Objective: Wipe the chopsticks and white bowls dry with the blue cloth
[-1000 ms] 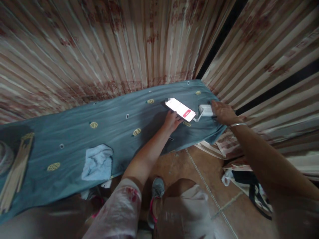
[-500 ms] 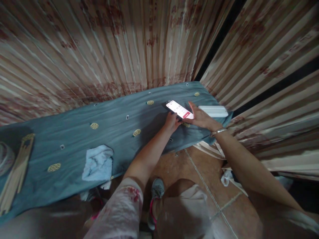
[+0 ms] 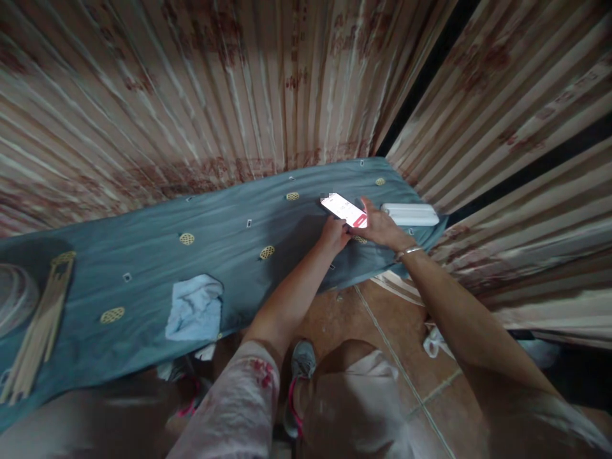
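Observation:
A smartphone (image 3: 342, 207) with a bright white screen and a red patch near its lower end is held above the blue-green cloth. My left hand (image 3: 335, 234) grips its near edge, thumb at the side of the screen. Around the phone's lower right end, my right hand (image 3: 380, 228) has its thumb below and its fingers at the far side. A bracelet circles the right wrist. Just right of that hand lies a long white plastic object (image 3: 410, 215), its kind unclear. The fingers under the phone are hidden.
The patterned cloth (image 3: 229, 255) covers a long bench or bed. On it lie a folded light-blue towel (image 3: 195, 308), a bundle of wooden sticks (image 3: 41, 331) and a round, partly cut-off object (image 3: 15, 299). Pleated curtains (image 3: 258, 83) hang behind and at right. Tiled floor (image 3: 382, 331) shows below.
My right hand has shifted slightly left, closer in on the phone's lower end. The phone stays in both hands. The view has turned a little to the left.

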A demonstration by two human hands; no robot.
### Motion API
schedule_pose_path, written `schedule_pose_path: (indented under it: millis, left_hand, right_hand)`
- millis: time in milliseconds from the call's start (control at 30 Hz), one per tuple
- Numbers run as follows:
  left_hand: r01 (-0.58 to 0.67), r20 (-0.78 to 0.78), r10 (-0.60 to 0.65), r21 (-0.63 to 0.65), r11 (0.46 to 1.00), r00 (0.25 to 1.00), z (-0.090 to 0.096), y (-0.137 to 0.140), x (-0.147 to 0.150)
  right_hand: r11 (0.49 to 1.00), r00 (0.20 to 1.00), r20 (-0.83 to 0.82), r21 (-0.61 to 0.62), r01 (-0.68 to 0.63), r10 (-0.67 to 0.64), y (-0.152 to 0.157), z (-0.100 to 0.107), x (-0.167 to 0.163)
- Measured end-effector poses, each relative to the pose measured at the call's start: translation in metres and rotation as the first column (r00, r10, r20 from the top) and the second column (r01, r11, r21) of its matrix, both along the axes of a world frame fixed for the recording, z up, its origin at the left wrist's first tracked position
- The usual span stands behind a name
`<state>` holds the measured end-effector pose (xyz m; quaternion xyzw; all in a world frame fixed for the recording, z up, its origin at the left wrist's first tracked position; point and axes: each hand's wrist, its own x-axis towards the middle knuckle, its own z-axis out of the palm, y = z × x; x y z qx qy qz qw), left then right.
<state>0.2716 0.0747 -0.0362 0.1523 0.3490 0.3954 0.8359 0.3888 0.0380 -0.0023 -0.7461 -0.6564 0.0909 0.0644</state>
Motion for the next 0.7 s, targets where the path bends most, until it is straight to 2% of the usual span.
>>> schedule_pose_path:
  millis: [233,433,567,700]
  left_hand:
    - [0.032,-0.015,-0.032,0.001,1.000,0.999,0.010,-0.013,-0.012]
    - [0.012,-0.066,-0.011,0.016,1.000,0.998,0.029,-0.034,-0.031]
    - [-0.018,-0.102,0.026,0.080,0.997,0.994,0.038,-0.059,-0.065]
    - [0.026,-0.100,0.004,0.294,0.955,0.995,0.034,-0.089,-0.122]
  right_hand:
    - [1.000,1.000,0.023,0.017,0.014,-0.015,-0.003,-0.001,-0.005]
    - [0.998,0.997,0.073,0.052,-0.017,0.013,-0.002,-0.012,-0.005]
    - [0.996,0.997,0.073,0.085,0.007,-0.013,0.002,-0.023,-0.003]
    - [0.995,0.998,0.045,0.096,0.032,-0.037,0.009,-0.035,0.001]
